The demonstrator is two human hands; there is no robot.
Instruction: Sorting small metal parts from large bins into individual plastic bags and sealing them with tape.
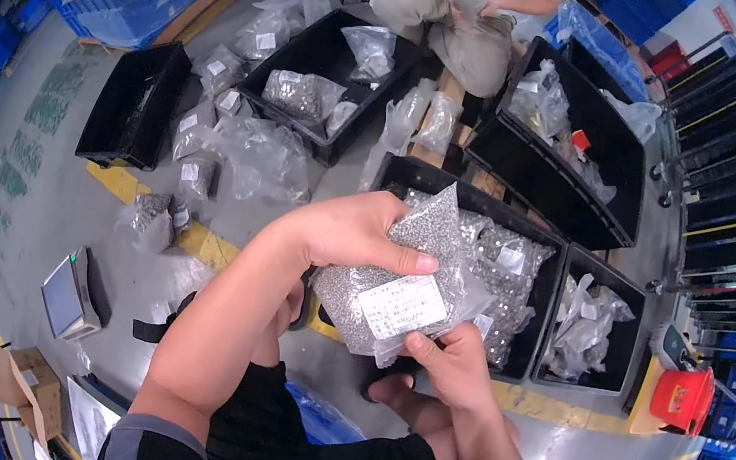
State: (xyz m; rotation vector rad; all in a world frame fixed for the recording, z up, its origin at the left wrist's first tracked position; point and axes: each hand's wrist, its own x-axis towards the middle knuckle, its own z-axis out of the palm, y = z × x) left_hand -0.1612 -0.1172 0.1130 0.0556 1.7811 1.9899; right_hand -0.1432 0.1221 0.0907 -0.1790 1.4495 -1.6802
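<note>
Between both hands I hold a clear plastic bag of small silvery metal parts (344,297), with a white written label (399,307) facing up. My left hand (358,233) grips its upper edge, thumb across the front. At the lower right corner, my right hand (453,360) pinches the plastic between thumb and fingers. Just beyond the bag stands a black bin (536,320) with several similar labelled bags of metal parts (504,268) in it. The held bag hides part of that bin.
Further black bins (364,126) with bags stand ahead and right; another black bin (113,100) stands left. Bags (153,217) lie on the floor by a yellow line. A scale (74,297) sits lower left, a red bucket (681,398) right. Another person (460,41) crouches ahead.
</note>
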